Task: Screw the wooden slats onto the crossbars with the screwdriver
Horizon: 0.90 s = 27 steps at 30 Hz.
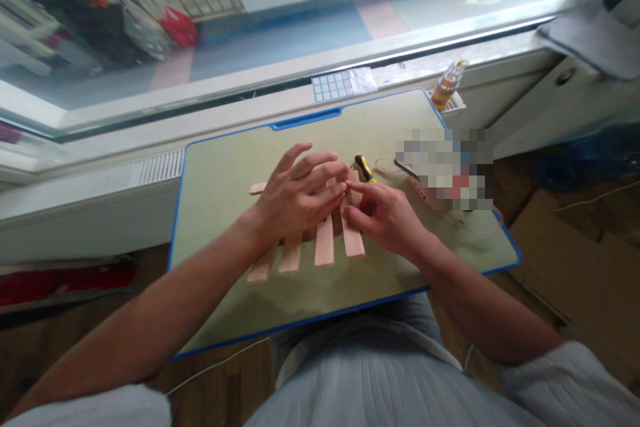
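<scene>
Several pale wooden slats (pixel 325 243) lie side by side on a small table, joined by crosswise wood mostly hidden under my hands. My left hand (pixel 303 190) rests across the slats with its fingers stretched out and spread. Its fingertips reach the rightmost slat (pixel 353 240). My right hand (pixel 383 210) is curled at that slat's right edge, thumb and index finger against the wood. The two index fingertips almost meet; whether something small sits between them cannot be made out. Just beyond my right hand lies a yellow and black screwdriver handle (pixel 364 167).
The table (pixel 220 180) has a blue rim and stands against a window sill. A pixelated patch covers things at its right, with a pinkish cord beside it. A bottle (pixel 447 85) stands past the far right corner. Cardboard (pixel 580 267) lies on the floor at right.
</scene>
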Each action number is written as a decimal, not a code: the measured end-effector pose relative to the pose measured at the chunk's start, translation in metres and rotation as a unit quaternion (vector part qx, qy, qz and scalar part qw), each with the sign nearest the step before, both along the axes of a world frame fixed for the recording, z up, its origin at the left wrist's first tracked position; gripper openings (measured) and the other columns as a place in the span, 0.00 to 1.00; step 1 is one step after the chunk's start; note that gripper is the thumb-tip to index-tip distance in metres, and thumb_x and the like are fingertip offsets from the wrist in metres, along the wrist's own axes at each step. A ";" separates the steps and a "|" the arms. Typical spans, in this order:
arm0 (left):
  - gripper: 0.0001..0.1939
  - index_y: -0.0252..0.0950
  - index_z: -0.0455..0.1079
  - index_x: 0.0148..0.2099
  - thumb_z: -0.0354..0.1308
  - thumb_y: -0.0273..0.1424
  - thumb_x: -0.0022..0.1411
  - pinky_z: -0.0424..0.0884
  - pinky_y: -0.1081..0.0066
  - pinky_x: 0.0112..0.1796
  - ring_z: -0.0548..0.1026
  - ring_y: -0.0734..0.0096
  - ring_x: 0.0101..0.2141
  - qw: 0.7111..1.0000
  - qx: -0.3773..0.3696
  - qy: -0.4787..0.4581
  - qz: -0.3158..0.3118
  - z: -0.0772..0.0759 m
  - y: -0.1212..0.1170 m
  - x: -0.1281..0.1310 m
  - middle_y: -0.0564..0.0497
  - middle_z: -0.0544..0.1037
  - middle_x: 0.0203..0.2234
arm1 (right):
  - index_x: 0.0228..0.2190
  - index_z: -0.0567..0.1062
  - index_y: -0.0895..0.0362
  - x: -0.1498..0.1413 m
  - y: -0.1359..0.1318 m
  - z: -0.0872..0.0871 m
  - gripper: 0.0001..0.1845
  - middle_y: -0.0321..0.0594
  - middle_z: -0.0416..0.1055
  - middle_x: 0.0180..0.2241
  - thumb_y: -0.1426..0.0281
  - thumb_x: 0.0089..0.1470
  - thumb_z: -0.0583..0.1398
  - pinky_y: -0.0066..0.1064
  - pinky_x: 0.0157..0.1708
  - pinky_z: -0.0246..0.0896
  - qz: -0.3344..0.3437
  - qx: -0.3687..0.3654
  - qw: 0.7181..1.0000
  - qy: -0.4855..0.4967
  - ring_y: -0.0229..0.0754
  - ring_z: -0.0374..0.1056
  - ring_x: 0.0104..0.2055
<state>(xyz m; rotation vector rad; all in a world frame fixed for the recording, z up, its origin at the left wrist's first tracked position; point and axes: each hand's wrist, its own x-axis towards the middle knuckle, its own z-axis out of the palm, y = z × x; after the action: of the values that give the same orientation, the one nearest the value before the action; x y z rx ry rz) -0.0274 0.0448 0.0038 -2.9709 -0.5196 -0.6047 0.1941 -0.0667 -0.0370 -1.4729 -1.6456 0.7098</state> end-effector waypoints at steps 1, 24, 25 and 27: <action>0.09 0.52 0.84 0.53 0.66 0.32 0.76 0.63 0.40 0.78 0.79 0.58 0.67 1.000 0.001 -0.006 -0.001 -0.001 0.000 0.000 0.56 0.86 0.63 | 0.57 0.87 0.58 0.000 0.000 0.000 0.22 0.34 0.78 0.29 0.71 0.61 0.69 0.33 0.36 0.63 -0.002 0.005 1.000 -0.001 0.38 0.67 0.28; 0.07 0.47 0.84 0.49 0.64 0.32 0.78 0.79 0.52 0.63 0.83 0.57 0.63 0.999 0.027 -0.032 -0.025 -0.005 -0.001 0.003 0.54 0.87 0.62 | 0.60 0.86 0.58 0.002 -0.002 0.001 0.25 0.34 0.79 0.29 0.67 0.63 0.68 0.33 0.35 0.65 0.004 0.003 1.000 0.026 0.38 0.69 0.28; 0.07 0.47 0.84 0.49 0.64 0.33 0.78 0.79 0.52 0.63 0.82 0.57 0.63 0.999 0.024 -0.028 -0.023 -0.005 -0.001 0.002 0.55 0.87 0.62 | 0.60 0.86 0.58 0.002 -0.002 0.000 0.25 0.34 0.79 0.29 0.67 0.63 0.68 0.33 0.35 0.65 0.004 0.005 1.000 0.025 0.38 0.69 0.28; 0.08 0.48 0.84 0.50 0.63 0.33 0.79 0.78 0.52 0.64 0.82 0.58 0.64 1.000 0.007 -0.017 -0.016 -0.006 0.000 0.002 0.55 0.87 0.62 | 0.59 0.86 0.56 0.002 -0.001 0.000 0.24 0.34 0.78 0.29 0.67 0.63 0.68 0.33 0.35 0.65 0.001 0.006 1.000 0.021 0.38 0.69 0.28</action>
<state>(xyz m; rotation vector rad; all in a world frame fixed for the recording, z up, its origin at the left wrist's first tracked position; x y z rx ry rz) -0.0255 0.0445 -0.0021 -2.9660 -0.4693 -0.6596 0.1957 -0.0682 -0.0369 -1.4387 -1.6180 0.7267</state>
